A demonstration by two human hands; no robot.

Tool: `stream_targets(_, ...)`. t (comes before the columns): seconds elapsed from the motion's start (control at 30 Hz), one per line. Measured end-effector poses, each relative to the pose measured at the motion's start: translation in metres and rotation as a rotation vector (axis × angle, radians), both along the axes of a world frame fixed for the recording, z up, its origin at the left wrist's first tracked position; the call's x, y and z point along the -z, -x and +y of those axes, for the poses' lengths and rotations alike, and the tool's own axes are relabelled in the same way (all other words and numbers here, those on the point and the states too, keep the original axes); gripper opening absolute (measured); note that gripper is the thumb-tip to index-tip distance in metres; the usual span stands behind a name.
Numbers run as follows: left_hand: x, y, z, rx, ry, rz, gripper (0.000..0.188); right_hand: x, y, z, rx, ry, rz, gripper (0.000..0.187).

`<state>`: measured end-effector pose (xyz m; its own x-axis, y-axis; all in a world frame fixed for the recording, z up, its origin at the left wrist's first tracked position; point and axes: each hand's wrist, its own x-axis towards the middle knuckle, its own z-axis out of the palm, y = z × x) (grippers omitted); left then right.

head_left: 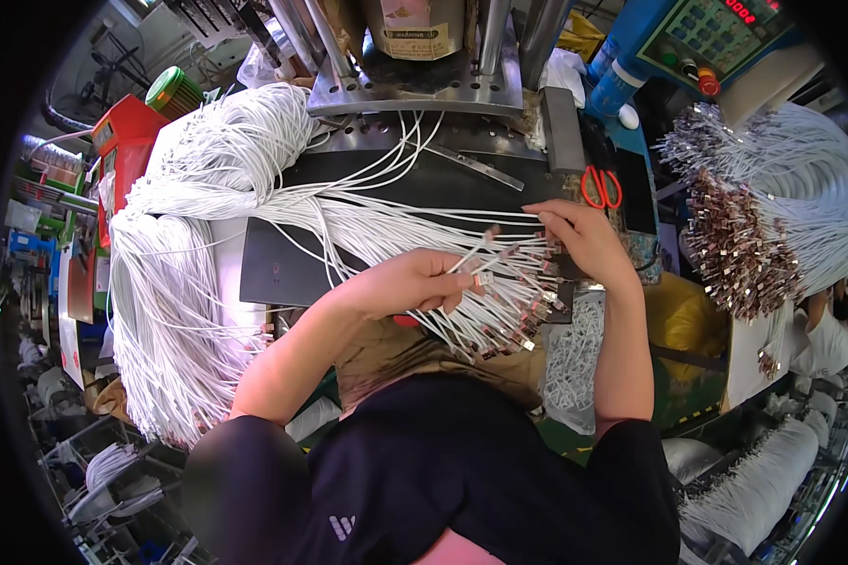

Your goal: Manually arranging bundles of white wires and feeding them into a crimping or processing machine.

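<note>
A spread of thin white cables (377,228) with small metal connector ends lies over the black work surface and past its near edge. My left hand (413,282) is closed in front of it, thumb and fingers pinching a white cable (460,265) close to its connector end. Farther right, my right hand (582,235) has its thumb and fingers together on one or more white cables near the ends; the exact number is hidden. Other connector ends (528,320) fan out between and below both hands.
A press with a steel plate (415,92) stands at the far side. Red-handled scissors (600,187) lie right of my right hand, a metal strip (476,168) beyond it. Big cable bundles are heaped at left (170,311) and right (754,217). A clear bag (575,363) hangs below.
</note>
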<state>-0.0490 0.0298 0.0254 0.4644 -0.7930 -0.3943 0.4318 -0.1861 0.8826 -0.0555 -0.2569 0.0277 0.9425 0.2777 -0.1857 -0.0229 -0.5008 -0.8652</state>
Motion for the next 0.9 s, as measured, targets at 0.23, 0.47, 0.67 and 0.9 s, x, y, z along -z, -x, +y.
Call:
stream_targets(0.23,-0.011,-0.004,-0.01,0.055,-0.023,-0.138,0.029,0.01,-0.015,0.046,0.155,-0.577,-0.249,0.038)
stream_targets(0.47,0.026,-0.051,-0.024,-0.307,0.111,-0.034,0.029,0.025,-0.025,0.049,0.043,0.021,-0.27,0.032)
stream_targets(0.67,0.037,-0.09,-0.014,-0.553,0.156,0.172,0.031,0.013,-0.009,0.061,-0.298,0.462,-0.117,0.025)
stream_targets(0.9,0.059,-0.089,-0.02,-0.491,0.018,0.031,0.034,0.061,-0.07,0.064,0.033,0.802,-0.907,0.038)
